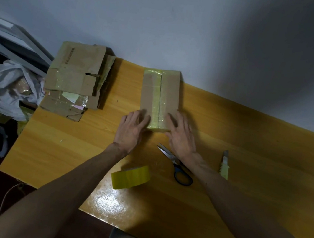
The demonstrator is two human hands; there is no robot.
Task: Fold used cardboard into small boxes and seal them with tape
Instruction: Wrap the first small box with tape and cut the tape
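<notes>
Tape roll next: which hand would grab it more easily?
Probably the left hand: the tape roll lies just beside its forearm, while the right hand sits farther off, above the scissors.

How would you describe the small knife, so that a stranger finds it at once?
Start at the yellow wooden table. Look right of the person's right hand, past the scissors. The knife lies alone there, slim with a pale yellow handle, unlike the black-handled scissors.
</notes>
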